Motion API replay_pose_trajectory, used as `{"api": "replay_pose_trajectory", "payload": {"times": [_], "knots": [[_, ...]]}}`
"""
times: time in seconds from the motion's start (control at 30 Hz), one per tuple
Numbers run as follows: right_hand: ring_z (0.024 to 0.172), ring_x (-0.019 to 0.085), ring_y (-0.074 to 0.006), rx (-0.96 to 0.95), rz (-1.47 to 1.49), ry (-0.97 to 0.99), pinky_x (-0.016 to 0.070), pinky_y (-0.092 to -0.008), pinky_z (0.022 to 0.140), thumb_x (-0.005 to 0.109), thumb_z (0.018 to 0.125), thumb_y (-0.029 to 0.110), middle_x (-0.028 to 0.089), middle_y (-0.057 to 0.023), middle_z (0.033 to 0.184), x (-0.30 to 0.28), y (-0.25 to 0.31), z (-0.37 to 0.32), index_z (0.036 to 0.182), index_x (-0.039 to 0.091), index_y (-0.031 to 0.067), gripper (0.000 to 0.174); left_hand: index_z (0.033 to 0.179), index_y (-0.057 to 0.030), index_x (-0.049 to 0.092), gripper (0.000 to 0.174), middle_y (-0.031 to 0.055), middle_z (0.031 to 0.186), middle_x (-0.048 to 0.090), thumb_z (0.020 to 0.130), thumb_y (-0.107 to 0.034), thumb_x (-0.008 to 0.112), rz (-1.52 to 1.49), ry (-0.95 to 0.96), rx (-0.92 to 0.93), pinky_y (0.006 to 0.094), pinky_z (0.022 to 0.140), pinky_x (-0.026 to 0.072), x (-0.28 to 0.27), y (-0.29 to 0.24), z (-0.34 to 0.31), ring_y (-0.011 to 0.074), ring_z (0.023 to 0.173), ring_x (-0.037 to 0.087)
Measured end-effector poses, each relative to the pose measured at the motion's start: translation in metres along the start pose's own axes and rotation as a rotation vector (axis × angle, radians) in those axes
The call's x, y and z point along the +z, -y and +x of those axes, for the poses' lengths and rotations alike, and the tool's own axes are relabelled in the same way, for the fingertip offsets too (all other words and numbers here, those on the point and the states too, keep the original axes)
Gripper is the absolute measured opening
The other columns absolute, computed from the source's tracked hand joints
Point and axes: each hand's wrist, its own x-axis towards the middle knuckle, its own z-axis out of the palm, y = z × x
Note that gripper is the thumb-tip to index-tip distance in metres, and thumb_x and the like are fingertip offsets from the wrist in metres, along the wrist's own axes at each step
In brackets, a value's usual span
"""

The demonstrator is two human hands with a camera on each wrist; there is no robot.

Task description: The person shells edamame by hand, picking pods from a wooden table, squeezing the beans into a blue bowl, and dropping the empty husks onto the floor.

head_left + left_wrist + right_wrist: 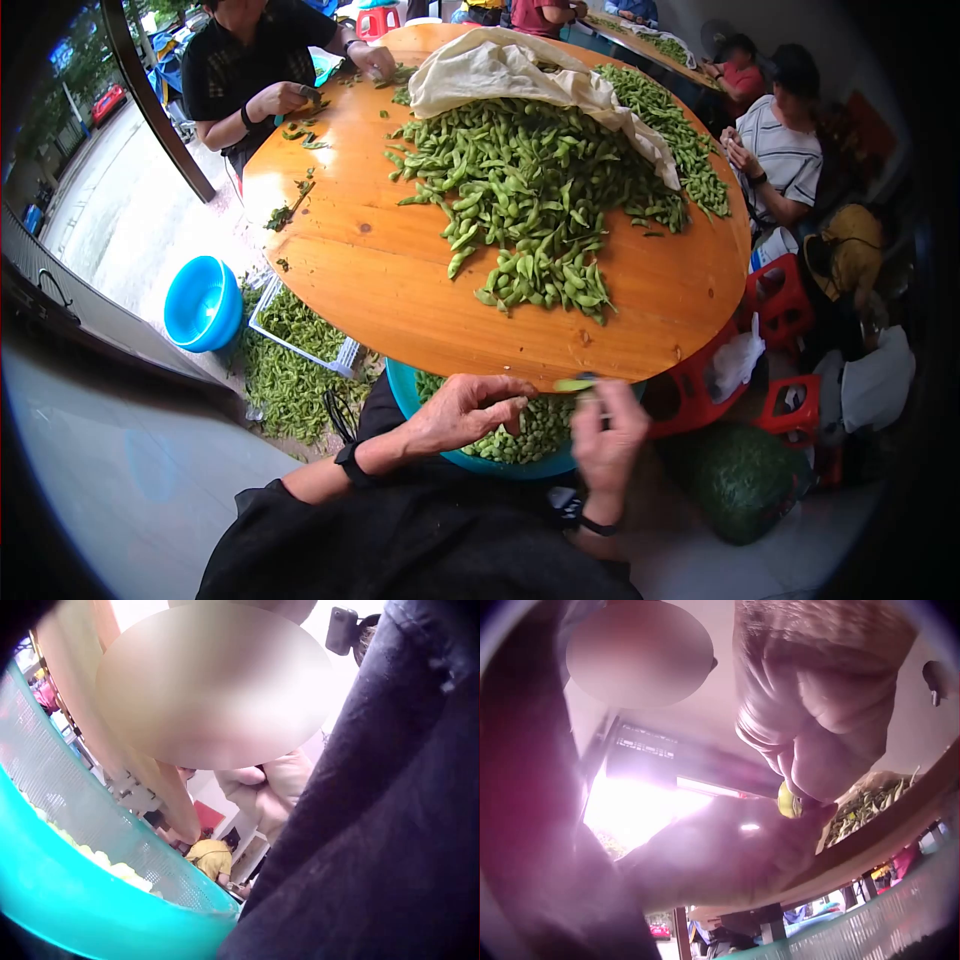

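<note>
A: Starting at the left, what could go wrong?
B: Pods [295, 340] lie on the floor around a white crate [345, 357], beside a blue bowl [203, 303]. A careless foot could crush some.

A: And the left hand [470, 412]?
B: Its fingers are bent above the basin [500, 467]. I cannot tell whether they pinch anything. If they get in the way, the two hands could bump.

A: What of the basin itself?
B: It sits below the table edge, with shelled beans [535, 430] inside. A knee could tip it; a dropped husk would mix in.

A: Where is the single pod [575, 384]?
B: Just over the basin's far rim, near the table edge, gripped in the fingers of the right hand [608, 432]. Squeezed too hard, it could shoot a bean past the rim, towards the red stools [795, 405].
</note>
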Motion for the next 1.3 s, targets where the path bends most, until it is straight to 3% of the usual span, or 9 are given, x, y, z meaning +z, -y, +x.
{"api": "replay_pose_trajectory", "payload": {"times": [0.07, 0.17, 0.27, 0.37, 0.93, 1.03, 1.1, 1.23, 1.3], "knots": [[0.069, 0.059, -0.0279, 0.102, -0.238, -0.181, 0.0464, -0.0381, 0.063, 0.055, 0.084, -0.003, 0.057, -0.0145, 0.079, -0.037, -0.024, 0.001, 0.095, 0.062, -0.0042, 0.013, 0.116, 0.0001, 0.064, 0.025, 0.0070, 0.082, 0.070, 0.094, -0.006, 0.053, 0.452, 0.032, 0.080, 0.0276, 0.068, 0.0531, -0.015, -0.010, 0.000, 0.0089, 0.079, 0.066], [0.085, 0.063, -0.0458, 0.112, -0.769, -0.298, 0.0487, -0.0465, 0.077, 0.054, 0.087, 0.002, 0.064, -0.0292, 0.097, -0.092, -0.074, -0.011, 0.110, 0.061, -0.0102, 0.027, 0.113, -0.0006, 0.064, 0.027, 0.0105, 0.089, 0.066, 0.086, -0.001, 0.058, 0.943, -0.249, 0.448, 0.0362, 0.068, 0.0541, -0.032, -0.011, 0.014, 0.0254, 0.081, 0.067], [0.089, 0.063, -0.0453, 0.178, -0.820, -0.319, 0.0489, -0.0469, 0.078, 0.055, 0.088, 0.003, 0.064, -0.0320, 0.099, -0.112, -0.089, -0.027, 0.114, 0.059, -0.0120, 0.031, 0.115, -0.0025, 0.063, 0.037, 0.0100, 0.100, 0.060, 0.079, -0.001, 0.060, 1.251, -0.350, 0.559, 0.0379, 0.076, 0.0526, -0.052, -0.006, 0.041, 0.0293, 0.091, 0.061], [0.094, 0.063, -0.0460, 0.395, -0.651, -0.310, 0.0490, -0.0469, 0.081, 0.056, 0.088, 0.004, 0.063, -0.0338, 0.101, -0.112, -0.085, -0.033, 0.116, 0.059, -0.0121, 0.032, 0.118, -0.0042, 0.062, 0.044, 0.0084, 0.109, 0.057, 0.074, -0.004, 0.062, 1.370, -0.258, 0.503, 0.0360, 0.082, 0.0508, -0.062, -0.001, 0.054, 0.0277, 0.097, 0.056], [0.083, 0.063, -0.0432, 0.147, -0.566, -0.229, 0.0495, -0.0450, 0.074, 0.055, 0.085, -0.003, 0.063, -0.0280, 0.090, -0.080, -0.070, -0.019, 0.107, 0.060, -0.0119, 0.024, 0.106, -0.0083, 0.063, 0.029, 0.0166, 0.109, 0.056, 0.079, -0.010, 0.074, 1.127, -0.392, 0.673, 0.0386, 0.073, 0.0541, -0.054, -0.001, 0.033, 0.0325, 0.092, 0.061], [0.081, 0.063, -0.0429, 0.131, -0.543, -0.205, 0.0491, -0.0449, 0.072, 0.056, 0.085, -0.003, 0.063, -0.0272, 0.088, -0.078, -0.066, -0.016, 0.106, 0.060, -0.0113, 0.023, 0.095, -0.0056, 0.059, 0.022, 0.0140, 0.093, 0.052, 0.074, -0.005, 0.067, 1.316, -0.326, 0.666, 0.0401, 0.074, 0.0497, -0.063, 0.007, 0.037, 0.0318, 0.086, 0.055], [0.082, 0.062, -0.0430, 0.129, -0.561, -0.237, 0.0488, -0.0452, 0.072, 0.056, 0.085, -0.003, 0.063, -0.0271, 0.087, -0.083, -0.074, -0.021, 0.105, 0.060, -0.0110, 0.022, 0.090, -0.0028, 0.054, 0.020, 0.0143, 0.086, 0.049, 0.072, -0.001, 0.061, 1.391, -0.484, 0.663, 0.0393, 0.076, 0.0480, -0.083, 0.009, 0.033, 0.0324, 0.084, 0.054], [0.082, 0.062, -0.0432, 0.149, -0.558, -0.252, 0.0486, -0.0456, 0.071, 0.056, 0.085, -0.003, 0.063, -0.0271, 0.086, -0.089, -0.082, -0.028, 0.104, 0.061, -0.0111, 0.022, 0.091, 0.0002, 0.060, 0.019, 0.0161, 0.101, 0.056, 0.072, -0.005, 0.063, 1.808, -1.040, 0.286, 0.0435, 0.088, 0.0434, -0.144, -0.002, 0.011, 0.0345, 0.098, 0.055], [0.082, 0.062, -0.0433, 0.146, -0.574, -0.224, 0.0487, -0.0456, 0.071, 0.056, 0.085, -0.003, 0.062, -0.0268, 0.087, -0.087, -0.082, -0.027, 0.104, 0.061, -0.0108, 0.021, 0.091, -0.0011, 0.061, 0.018, 0.0153, 0.102, 0.056, 0.074, -0.003, 0.066, 1.751, -1.099, 0.361, 0.0425, 0.088, 0.0444, -0.136, -0.020, 0.007, 0.0353, 0.100, 0.055]]}}
